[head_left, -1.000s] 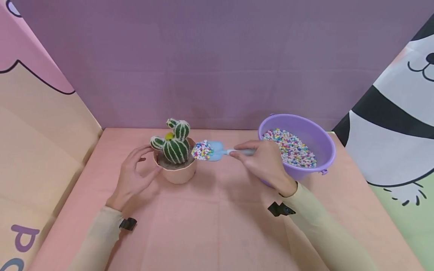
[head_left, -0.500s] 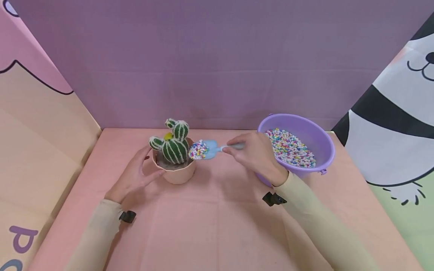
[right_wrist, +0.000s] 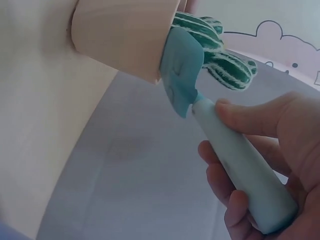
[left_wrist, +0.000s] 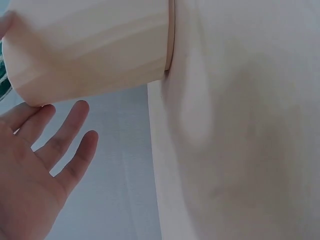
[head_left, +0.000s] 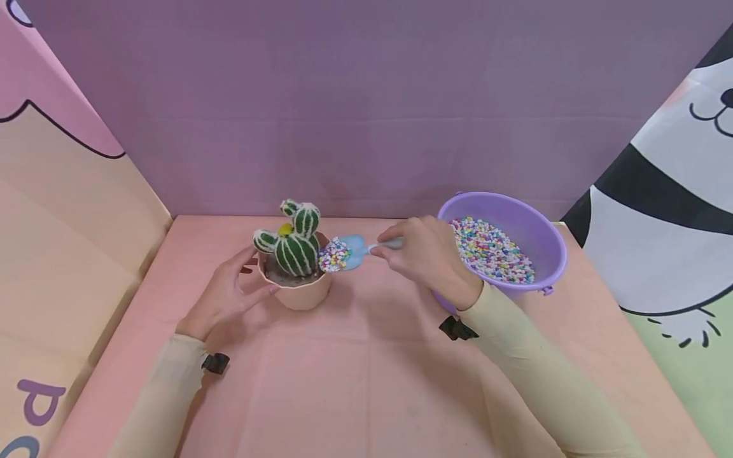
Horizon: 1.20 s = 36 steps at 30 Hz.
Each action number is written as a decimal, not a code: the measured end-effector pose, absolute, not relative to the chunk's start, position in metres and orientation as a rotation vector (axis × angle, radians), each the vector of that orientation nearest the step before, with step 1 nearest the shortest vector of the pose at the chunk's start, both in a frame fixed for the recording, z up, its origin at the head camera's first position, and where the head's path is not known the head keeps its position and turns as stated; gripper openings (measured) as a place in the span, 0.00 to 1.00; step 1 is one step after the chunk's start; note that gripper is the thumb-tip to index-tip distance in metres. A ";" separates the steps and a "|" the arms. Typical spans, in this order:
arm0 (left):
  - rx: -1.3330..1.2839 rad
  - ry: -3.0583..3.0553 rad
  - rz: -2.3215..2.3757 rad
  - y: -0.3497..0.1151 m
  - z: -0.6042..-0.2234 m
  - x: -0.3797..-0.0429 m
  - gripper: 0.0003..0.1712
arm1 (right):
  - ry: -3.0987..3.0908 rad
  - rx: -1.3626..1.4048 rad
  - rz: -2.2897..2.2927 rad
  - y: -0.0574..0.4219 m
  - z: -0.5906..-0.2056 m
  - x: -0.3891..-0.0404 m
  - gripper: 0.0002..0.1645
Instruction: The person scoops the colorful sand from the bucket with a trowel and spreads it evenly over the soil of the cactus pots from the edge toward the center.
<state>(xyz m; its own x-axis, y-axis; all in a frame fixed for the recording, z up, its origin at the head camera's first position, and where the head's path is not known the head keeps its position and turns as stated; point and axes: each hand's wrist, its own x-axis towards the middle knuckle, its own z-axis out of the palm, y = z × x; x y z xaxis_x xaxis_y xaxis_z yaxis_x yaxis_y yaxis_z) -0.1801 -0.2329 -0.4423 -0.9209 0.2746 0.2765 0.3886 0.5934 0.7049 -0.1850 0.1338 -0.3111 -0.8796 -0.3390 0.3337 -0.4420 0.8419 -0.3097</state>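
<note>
Blue plastic trowel [head_left: 355, 250]: shifted leftward, held in your right hand [head_left: 426, 256].
Multicoloured beads [head_left: 335, 256]: scooped ahead of that grip, unpoured.
Peach faceted pot [head_left: 302, 298]: touching your wide-spread left hand [head_left: 220, 299]; visible soil [head_left: 279, 275] beadless.

The left hand [left_wrist: 30, 170] touched the pale pot [left_wrist: 90, 50] near its rim, two fingers spread clear, while the pot's base met the counter [left_wrist: 250, 125], green cactus [left_wrist: 4, 82] peeked past the rim and grey-blue cloth [left_wrist: 117, 165] hung behind.
</note>
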 end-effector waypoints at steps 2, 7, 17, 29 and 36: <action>-0.548 -2.678 -1.238 -0.233 -0.442 -0.179 0.49 | -2.753 0.608 0.532 0.132 -0.310 -0.185 0.12; -0.520 -2.677 -1.228 -0.232 -0.442 -0.178 0.50 | -2.747 0.620 0.487 0.130 -0.306 -0.183 0.12; -0.448 -2.676 -1.221 -0.227 -0.443 -0.174 0.51 | -2.726 0.616 0.471 0.129 -0.305 -0.181 0.12; -0.386 -2.686 -1.267 -0.224 -0.452 -0.172 0.54 | -2.711 0.609 0.470 0.130 -0.305 -0.179 0.12; -0.601 -2.568 -1.350 -0.231 -0.450 -0.182 0.52 | -2.713 0.624 0.471 0.130 -0.304 -0.179 0.12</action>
